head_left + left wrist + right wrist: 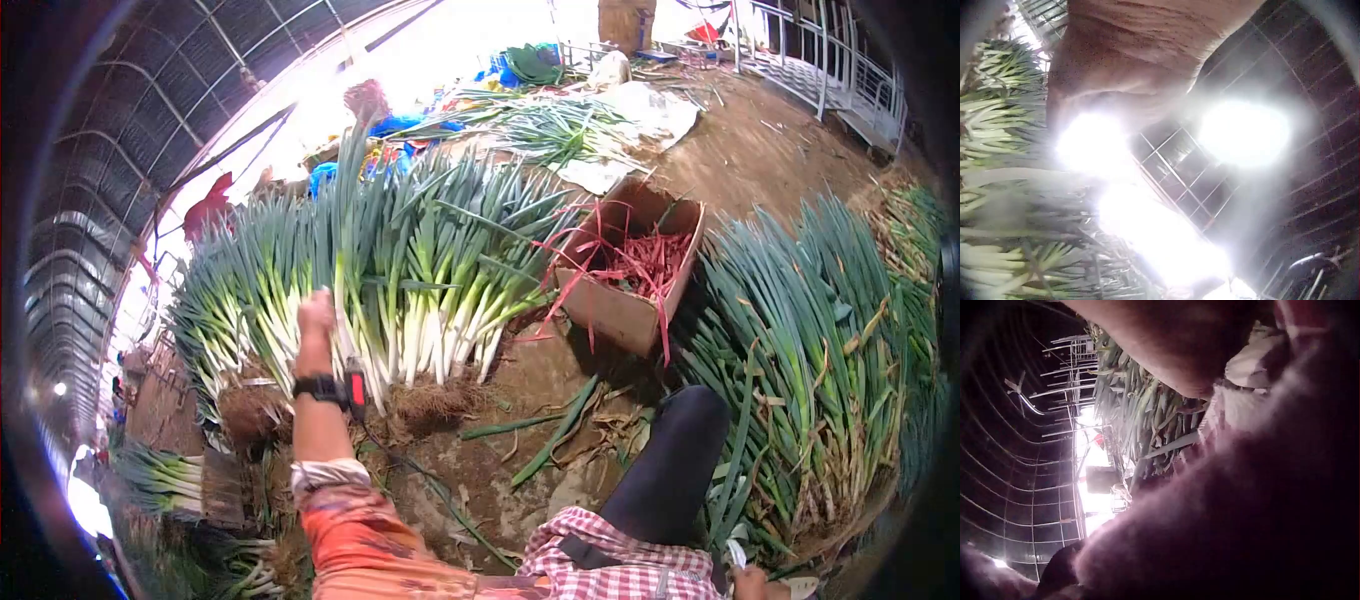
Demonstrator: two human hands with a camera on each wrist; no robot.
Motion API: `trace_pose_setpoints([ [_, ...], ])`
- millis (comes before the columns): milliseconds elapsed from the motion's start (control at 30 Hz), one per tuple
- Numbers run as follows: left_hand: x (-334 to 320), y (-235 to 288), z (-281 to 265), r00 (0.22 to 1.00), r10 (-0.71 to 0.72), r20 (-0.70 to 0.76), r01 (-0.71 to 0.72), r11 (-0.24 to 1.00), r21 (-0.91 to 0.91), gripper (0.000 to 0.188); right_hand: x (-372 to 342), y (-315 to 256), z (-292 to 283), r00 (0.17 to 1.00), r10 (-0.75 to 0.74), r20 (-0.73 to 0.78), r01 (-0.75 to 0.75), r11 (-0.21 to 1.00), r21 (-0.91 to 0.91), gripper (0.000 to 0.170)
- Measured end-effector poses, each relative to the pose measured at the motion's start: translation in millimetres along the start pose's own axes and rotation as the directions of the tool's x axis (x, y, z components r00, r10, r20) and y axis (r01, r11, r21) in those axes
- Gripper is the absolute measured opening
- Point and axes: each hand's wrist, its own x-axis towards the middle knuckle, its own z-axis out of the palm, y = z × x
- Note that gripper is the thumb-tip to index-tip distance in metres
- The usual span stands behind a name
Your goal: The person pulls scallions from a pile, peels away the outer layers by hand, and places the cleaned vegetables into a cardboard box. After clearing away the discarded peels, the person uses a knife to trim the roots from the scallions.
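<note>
Left hand (316, 314) at the upright leeks (430, 270), tall stalk (347, 230) just beside it; can't tell its grip. Right hand (752, 583) low, near the other leek pile (810, 350), finger state unclear.

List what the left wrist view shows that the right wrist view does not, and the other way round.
Only the left wrist view: the left hand, large and close, and the pale lower stems of green onions.

Only the right wrist view: part of the right hand, a blurred pinkish cloth filling the lower right, and a brown block against the light.

Both: long green leaves, a dark roof with thin frame lines, and bright glare.
</note>
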Motion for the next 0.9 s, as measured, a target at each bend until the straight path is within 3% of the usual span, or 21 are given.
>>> trace_pose_setpoints([
  [33, -27.4, -3.6, 6.7, 0.962, -0.147, 0.231, 0.183, 0.972, -0.144, 0.032, -3.6, 5.2, 0.8, 1.000, 0.004, 0.001, -0.004, 1.000, -0.012, 0.036],
  [67, -60.3, 5.0, 15.7, 0.851, -0.243, 0.466, 0.385, 0.892, -0.238, 0.024, -5.2, 10.3, 1.1, 1.000, 0.008, -0.003, -0.008, 1.000, -0.023, 0.036],
  [100, -92.0, 21.4, 25.3, 0.676, -0.278, 0.683, 0.585, 0.766, -0.266, 0.017, -9.7, 13.5, -1.1, 1.000, 0.014, -0.008, -0.014, 0.999, -0.034, 0.036],
  [133, -124.8, 41.2, 33.4, 0.658, -0.217, 0.721, 0.569, 0.771, -0.287, 0.007, -1.5, 26.0, 2.1, 0.994, 0.105, -0.008, -0.105, 0.994, 0.010, 0.037],
  [167, -136.7, 27.4, 60.9, 0.437, -0.155, 0.886, 0.805, 0.506, -0.309, 0.004, -1.9, 10.8, -10.2, 0.991, 0.134, 0.011, -0.134, 0.991, -0.027, 0.035],
  [200, -153.2, 27.1, 79.1, 0.336, 0.063, 0.940, 0.674, 0.681, -0.286, 0.025, 0.6, -3.9, -21.7, 0.986, 0.157, 0.055, -0.154, 0.987, -0.054, 0.035],
  [233, -187.6, 67.0, 86.1, 0.416, 0.021, 0.909, 0.536, 0.802, -0.264, 0.025, 3.0, -18.5, -33.9, 0.978, 0.187, 0.094, -0.180, 0.981, -0.079, 0.036],
  [267, -213.6, 97.9, 88.0, 0.383, 0.134, 0.914, 0.541, 0.769, -0.339, 0.025, 4.4, -40.4, -48.8, 0.977, 0.180, 0.114, -0.168, 0.980, -0.108, 0.037],
  [300, -238.0, 135.9, 85.7, 0.400, 0.156, 0.903, 0.466, 0.814, -0.347, 0.025, 0.7, -51.1, -59.1, 0.974, 0.185, 0.133, -0.167, 0.977, -0.132, 0.038],
  [367, -272.9, 188.1, 85.7, 0.300, 0.378, 0.876, 0.519, 0.705, -0.482, 0.024, 13.7, 3.6, -34.4, 0.974, 0.155, 0.167, -0.131, 0.981, -0.145, 0.040],
  [400, -292.3, 220.1, 74.8, 0.273, 0.412, 0.869, 0.550, 0.675, -0.493, 0.022, 9.8, -6.5, -36.7, 0.971, 0.132, 0.200, -0.080, 0.966, -0.246, 0.045],
  [433, -310.0, 252.9, 62.2, 0.232, 0.448, 0.864, 0.585, 0.645, -0.491, 0.020, -1.7, -13.9, -42.6, 0.942, 0.222, 0.251, -0.185, 0.969, -0.165, 0.047],
  [533, -366.4, 308.5, 34.9, 0.022, 0.547, 0.837, 0.695, 0.593, -0.407, 0.019, -13.2, 17.1, -17.0, 0.816, 0.207, 0.540, -0.068, 0.962, -0.265, 0.056],
  [567, -388.5, 323.2, 30.6, -0.035, 0.555, 0.831, 0.712, 0.598, -0.369, 0.019, -10.8, 28.3, -6.6, 0.843, 0.190, 0.504, -0.051, 0.960, -0.277, 0.057],
  [600, -413.3, 335.6, 33.6, -0.115, 0.578, 0.808, 0.719, 0.610, -0.334, 0.019, -10.7, 11.5, -16.3, 0.935, 0.190, 0.301, -0.116, 0.962, -0.247, 0.051],
  [633, -433.8, 345.0, 35.0, -0.201, 0.583, 0.787, 0.734, 0.622, -0.273, 0.019, 2.4, 7.2, -26.8, 0.921, 0.222, 0.319, -0.170, 0.968, -0.183, 0.045],
  [667, -451.7, 352.6, 36.5, -0.270, 0.582, 0.767, 0.742, 0.633, -0.219, 0.019, 10.1, 0.9, -33.6, 0.976, 0.199, 0.094, -0.186, 0.974, -0.127, 0.044],
  [700, -475.4, 361.3, 35.3, -0.303, 0.566, 0.767, 0.731, 0.654, -0.194, 0.020, 20.2, -5.1, -41.3, 0.977, 0.163, -0.135, -0.175, 0.981, -0.084, 0.045],
  [767, -518.8, 361.8, 42.2, -0.391, 0.541, 0.745, 0.717, 0.686, -0.121, 0.021, 40.7, -16.8, -58.9, 0.937, 0.161, -0.309, -0.176, 0.984, -0.022, 0.052],
  [900, -596.8, 330.7, 63.1, -0.539, 0.380, 0.752, 0.698, 0.701, 0.146, 0.019, 81.0, 0.6, -54.8, 0.911, 0.148, -0.386, -0.205, 0.972, -0.112, 0.053],
])
